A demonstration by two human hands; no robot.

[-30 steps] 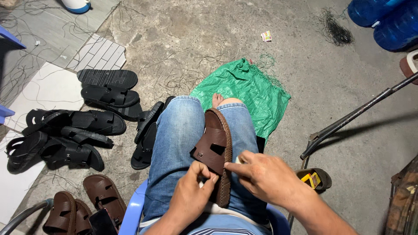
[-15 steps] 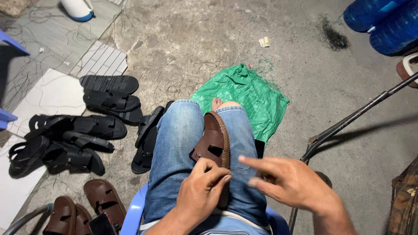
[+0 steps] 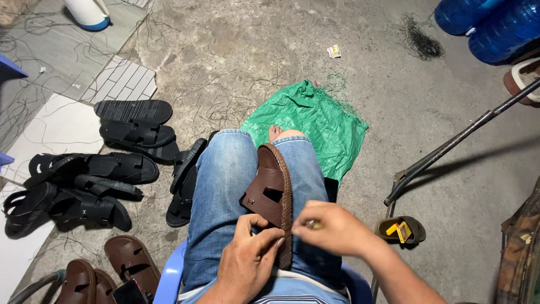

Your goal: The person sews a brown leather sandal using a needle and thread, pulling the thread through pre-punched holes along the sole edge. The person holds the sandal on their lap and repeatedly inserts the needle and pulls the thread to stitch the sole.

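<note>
Brown sandal (image 3: 274,191) between left hand (image 3: 247,262) and right hand (image 3: 332,228).

Black sandals (image 3: 107,174) on concrete floor (image 3: 236,50)

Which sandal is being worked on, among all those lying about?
Find the blue-jeaned legs at the frame's centre. The brown sandal lies on edge across the lap, gripped by the left hand. Every other sandal, such as the black sandals, sits on the floor.

Brown sandal (image 3: 274,194): braided edge, cut-out strap across the top. It stands tilted on its side edge, lying lengthwise between the denim-covered thighs.
</note>
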